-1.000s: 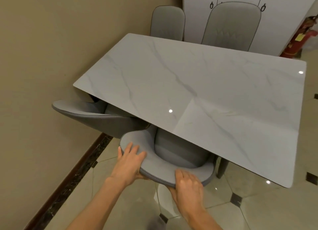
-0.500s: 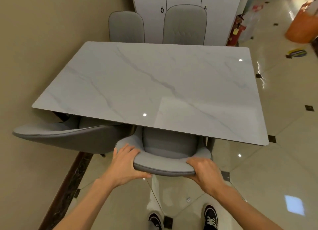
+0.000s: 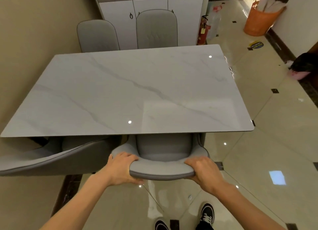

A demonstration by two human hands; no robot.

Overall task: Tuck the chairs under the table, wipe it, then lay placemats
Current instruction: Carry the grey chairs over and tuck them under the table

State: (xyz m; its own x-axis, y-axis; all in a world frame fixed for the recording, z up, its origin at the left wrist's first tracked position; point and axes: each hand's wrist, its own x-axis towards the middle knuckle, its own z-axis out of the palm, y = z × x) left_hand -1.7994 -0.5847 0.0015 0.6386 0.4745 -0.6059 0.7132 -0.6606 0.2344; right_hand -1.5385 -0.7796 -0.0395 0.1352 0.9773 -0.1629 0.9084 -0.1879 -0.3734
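Observation:
A white marble table (image 3: pixel 120 95) fills the middle of the view, its top bare. A grey padded chair (image 3: pixel 163 167) stands at the near edge, its seat under the tabletop. My left hand (image 3: pixel 122 169) grips the left end of its curved backrest. My right hand (image 3: pixel 204 173) grips the right end. A second grey chair (image 3: pixel 60 155) sits to the left, turned at an angle, partly under the table. Two more grey chairs (image 3: pixel 98 35) (image 3: pixel 156 28) stand at the far edge, backrests upright.
A beige wall (image 3: pixel 25 40) runs along the left. White cabinets (image 3: pixel 151 2) stand behind the far chairs, with a red fire extinguisher (image 3: pixel 203 30) beside them. An orange bin (image 3: pixel 259 19) and a black bag (image 3: pixel 304 64) sit on the tiled floor at right.
The view has swung so I face the table's near edge squarely. Both hands have shifted along the backrest to grip its two ends, and the chair now sits straight.

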